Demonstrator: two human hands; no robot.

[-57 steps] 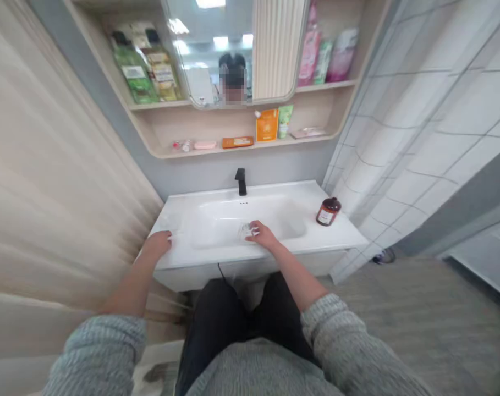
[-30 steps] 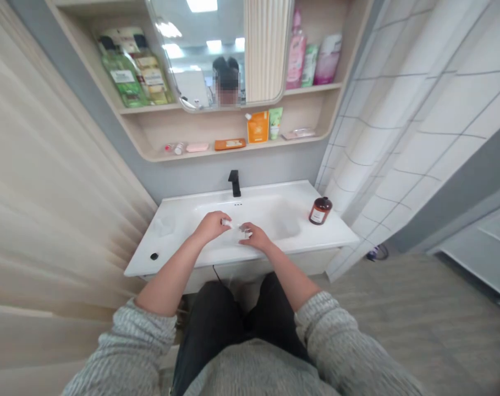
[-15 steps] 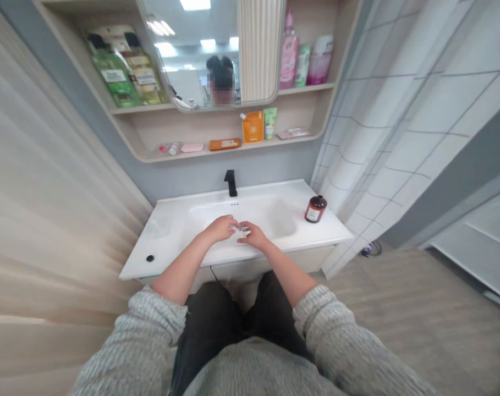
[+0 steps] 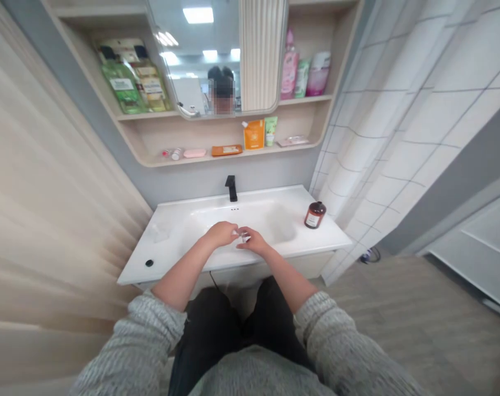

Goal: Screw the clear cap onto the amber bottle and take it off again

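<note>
Over the front of the white sink basin (image 4: pixel 270 220), my left hand (image 4: pixel 223 234) and my right hand (image 4: pixel 253 241) meet, almost touching. Between them is a small clear-and-whitish object (image 4: pixel 245 237), too small to name. The fingers of my right hand curl round it. My left thumb and fingertips are pinched together at its left side, partly hidden. A small round black piece (image 4: pixel 149 263) lies on the counter left of my arms. Behind it lies a clear, flat, plastic-looking thing (image 4: pixel 162 232). At the right stands an upright brown bottle (image 4: pixel 314 215) with a white label.
A black faucet (image 4: pixel 231 188) rises behind the basin. Above it, a wall cabinet (image 4: pixel 229 159) holds a mirror (image 4: pixel 192 66), bottles, an orange pouch (image 4: pixel 254 135) and a pink case (image 4: pixel 195 153). A white curtain (image 4: pixel 357 143) hangs at the right, beige drapery (image 4: pixel 55 192) at the left.
The camera view has tilted up slightly, so everything sits a little lower. My hands stay together over the basin, and the small object shows less between them.
</note>
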